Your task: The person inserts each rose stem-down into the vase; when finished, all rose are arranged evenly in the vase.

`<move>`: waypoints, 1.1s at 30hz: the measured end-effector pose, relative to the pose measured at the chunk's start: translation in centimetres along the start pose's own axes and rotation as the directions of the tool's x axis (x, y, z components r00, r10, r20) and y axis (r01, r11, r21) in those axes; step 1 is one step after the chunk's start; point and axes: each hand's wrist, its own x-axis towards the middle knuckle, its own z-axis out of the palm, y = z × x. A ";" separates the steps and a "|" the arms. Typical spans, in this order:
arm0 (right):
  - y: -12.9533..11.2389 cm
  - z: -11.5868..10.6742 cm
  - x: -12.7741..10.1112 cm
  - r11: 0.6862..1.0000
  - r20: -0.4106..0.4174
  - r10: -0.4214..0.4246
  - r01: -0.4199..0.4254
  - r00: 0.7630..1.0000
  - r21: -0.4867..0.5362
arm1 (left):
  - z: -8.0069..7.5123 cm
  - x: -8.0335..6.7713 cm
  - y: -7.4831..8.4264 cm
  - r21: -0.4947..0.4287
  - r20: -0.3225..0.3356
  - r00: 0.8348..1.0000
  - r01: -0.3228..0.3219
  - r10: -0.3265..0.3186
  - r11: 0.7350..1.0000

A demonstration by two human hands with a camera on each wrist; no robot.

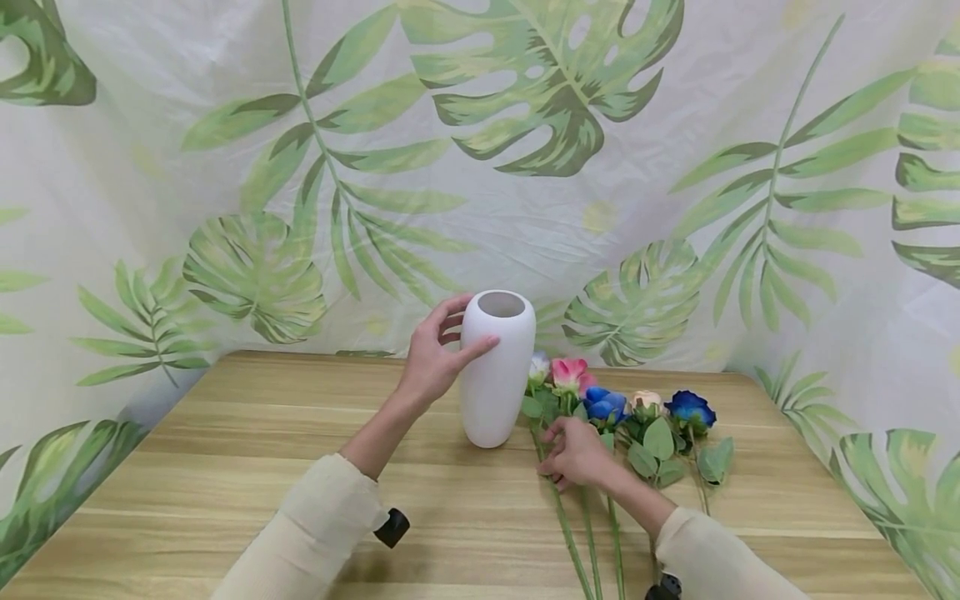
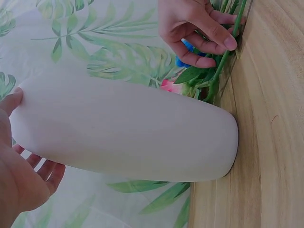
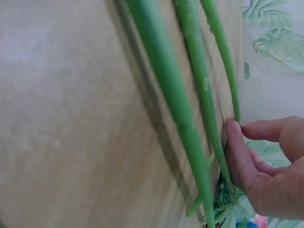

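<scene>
In the head view, the white vase [image 1: 495, 383] stands upright on the desk [image 1: 247, 467] at 11 o'clock from the right hand [image 1: 576, 454], whose fingers pinch the leftmost green flower stem [image 1: 572, 537]. That stem's long axis runs roughly 11 to 5 o'clock. The left hand [image 1: 435, 357], nearer the vase, grips its upper wall from 9 o'clock, fingers curled round.

A white vase [image 1: 495, 383] stands mouth-up on the bench [image 1: 187, 492], held by the left grip [image 1: 433, 357]. Beside it lie white, pink, peach and blue flowers [image 1: 604, 405], one green stem [image 3: 227, 66] pinched in the right grip [image 1: 579, 454].
</scene>
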 end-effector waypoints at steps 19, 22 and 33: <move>-1.1 -2.5 -1.3 0.946 0.079 -0.018 -0.008 0.997 0.323 | -0.3 -0.5 -0.5 0.030 0.026 1.000 -0.001 0.000 1.000; -1.3 -2.9 -1.5 0.938 0.053 -0.009 -0.010 0.999 0.346 | -0.3 -0.4 -0.6 0.035 0.027 1.000 -0.004 0.003 0.999; -1.7 -4.7 -1.5 0.845 -0.090 -0.013 0.059 0.996 0.531 | -0.3 -0.4 -0.7 0.029 0.025 1.000 -0.004 0.003 1.000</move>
